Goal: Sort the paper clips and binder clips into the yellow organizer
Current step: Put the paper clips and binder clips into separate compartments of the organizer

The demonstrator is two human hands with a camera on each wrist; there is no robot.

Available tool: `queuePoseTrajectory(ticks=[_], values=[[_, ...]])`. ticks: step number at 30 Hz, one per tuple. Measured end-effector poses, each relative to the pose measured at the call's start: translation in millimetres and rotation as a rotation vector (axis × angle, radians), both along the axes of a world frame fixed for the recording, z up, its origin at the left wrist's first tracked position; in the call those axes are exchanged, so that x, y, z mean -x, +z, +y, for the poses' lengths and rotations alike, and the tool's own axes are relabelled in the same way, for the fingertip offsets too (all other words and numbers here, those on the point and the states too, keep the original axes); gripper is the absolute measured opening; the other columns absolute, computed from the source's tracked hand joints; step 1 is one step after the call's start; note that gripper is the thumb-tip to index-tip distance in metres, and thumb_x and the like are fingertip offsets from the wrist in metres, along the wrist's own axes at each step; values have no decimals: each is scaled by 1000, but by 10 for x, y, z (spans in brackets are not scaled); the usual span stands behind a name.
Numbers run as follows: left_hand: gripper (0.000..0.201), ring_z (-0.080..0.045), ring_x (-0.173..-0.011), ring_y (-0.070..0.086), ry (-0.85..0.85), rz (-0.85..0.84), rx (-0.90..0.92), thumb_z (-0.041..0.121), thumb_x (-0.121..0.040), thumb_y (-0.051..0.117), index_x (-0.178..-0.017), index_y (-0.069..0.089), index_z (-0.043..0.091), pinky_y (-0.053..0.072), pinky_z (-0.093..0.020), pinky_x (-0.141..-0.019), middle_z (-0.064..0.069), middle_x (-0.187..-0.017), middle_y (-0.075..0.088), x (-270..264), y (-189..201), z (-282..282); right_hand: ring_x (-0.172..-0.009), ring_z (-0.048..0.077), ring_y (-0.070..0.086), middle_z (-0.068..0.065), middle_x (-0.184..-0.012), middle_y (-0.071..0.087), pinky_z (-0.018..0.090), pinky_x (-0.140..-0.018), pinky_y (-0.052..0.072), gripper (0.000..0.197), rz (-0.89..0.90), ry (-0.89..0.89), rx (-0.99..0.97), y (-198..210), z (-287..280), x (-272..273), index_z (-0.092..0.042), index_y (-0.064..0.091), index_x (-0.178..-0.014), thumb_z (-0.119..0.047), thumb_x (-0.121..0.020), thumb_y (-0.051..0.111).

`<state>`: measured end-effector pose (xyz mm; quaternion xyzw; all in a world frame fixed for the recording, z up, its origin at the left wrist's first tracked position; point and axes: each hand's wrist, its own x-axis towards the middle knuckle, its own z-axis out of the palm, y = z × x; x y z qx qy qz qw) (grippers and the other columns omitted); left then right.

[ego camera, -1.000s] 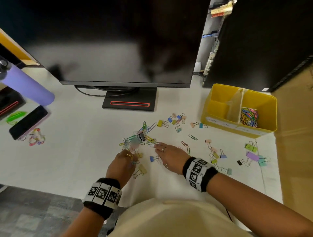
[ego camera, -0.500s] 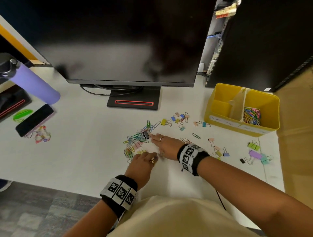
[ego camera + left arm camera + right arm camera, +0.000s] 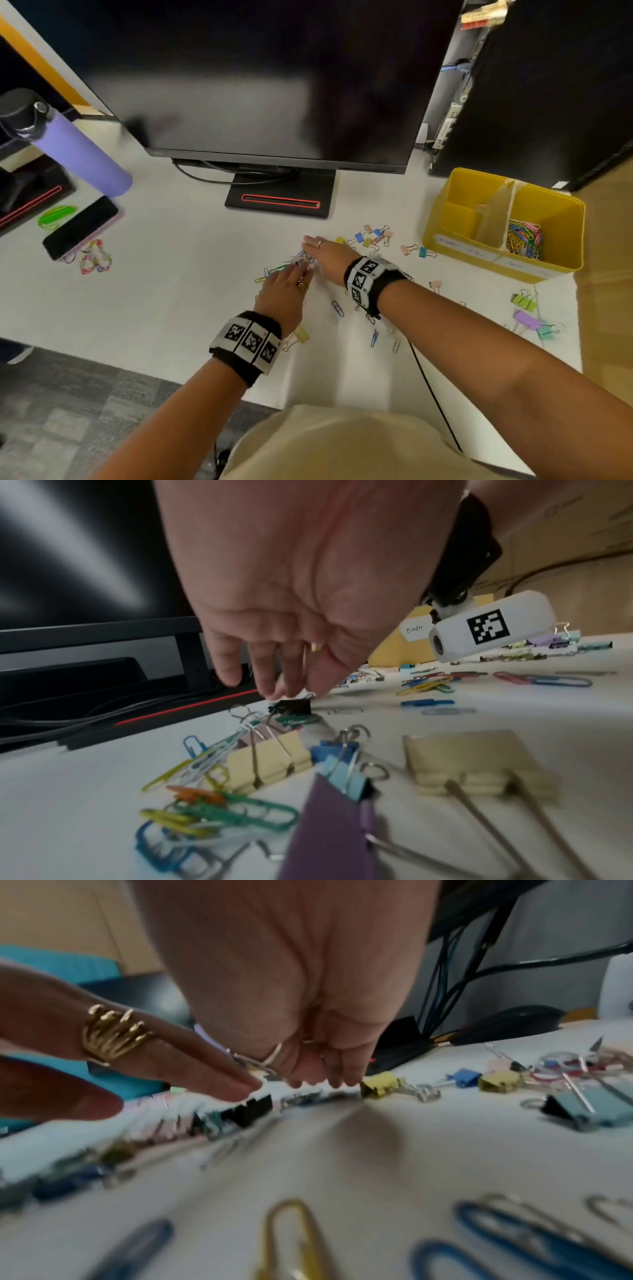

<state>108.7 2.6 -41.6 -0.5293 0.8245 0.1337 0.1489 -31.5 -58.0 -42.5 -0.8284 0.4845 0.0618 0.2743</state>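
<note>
Paper clips [image 3: 270, 272] and binder clips [image 3: 368, 236] lie mixed on the desk [image 3: 171, 291] under your flat, empty left hand [image 3: 282, 294] and right hand [image 3: 327, 255], well left of the yellow organizer [image 3: 561, 240]; sweeping them together risks scooping both kinds into one compartment.

One handwritten word is legible: "Binder", on a white label [image 3: 415, 629] stuck to the front wall of the yellow organizer [image 3: 397, 653], seen in the left wrist view beyond and to the right of the left hand's fingertips [image 3: 270, 689]. In the head view the same label [image 3: 460, 246] shows handwriting that reads roughly as "Binder Clips", only partly clear. A second white label [image 3: 525, 269] beside it on that wall carries writing too blurred to read. The wristbands and the wrist camera housing [image 3: 489, 626] bear black-and-white square code markers with no readable characters.
</note>
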Motion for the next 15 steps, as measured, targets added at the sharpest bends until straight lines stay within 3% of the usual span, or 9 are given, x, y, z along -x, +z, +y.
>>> queuePoseTrajectory(ticks=[1, 3, 8, 12, 15], values=[[64, -25, -146, 12, -8, -69, -31, 9, -92, 37, -149, 10, 14, 14, -41, -120, -3, -159, 6, -6, -20, -28, -144, 23, 10, 6, -157, 7, 34, -117, 16, 67, 34, 32, -20, -35, -21, -3, -11, 14, -145, 15, -86, 32], [62, -23, -146, 12, -17, -129, -36, 14, -93, 38, -149, 9, 14, 13, -41, -121, -2, -159, 6, -67, -59, -48, -143, 24, 14, 6, -157, 8, 34, -115, 21, 68, 67, 45, -13, -92, -23, 14, -11, 15, -144, 15, -85, 33], [58, -22, -144, 20, 78, -9, -25, 17, -92, 40, -147, 21, 16, 16, -35, -119, 0, -157, 17, -238, -89, 2, -144, 24, 12, 11, -157, 2, 35, -114, 24, 64, 148, -44, -10, -96, 107, 168, -5, 7, -145, 9, -87, 31], [56, -19, -142, 26, 203, 91, -74, 10, -88, 43, -142, 33, 15, 24, -34, -118, 1, -156, 23, -333, -71, -33, -143, 24, 16, 12, -157, 4, 34, -113, 27, 64, 138, 40, -41, -149, 444, 397, -4, 11, -144, 9, -86, 33], [46, -19, -143, 25, 162, 109, -35, 12, -87, 45, -132, 48, 8, 27, -35, -117, -2, -155, 27, -253, -88, -110, -144, 22, 15, 9, -157, 3, 34, -114, 27, 69, 120, 55, -69, -179, 741, 706, -7, 14, -145, 11, -82, 37]])
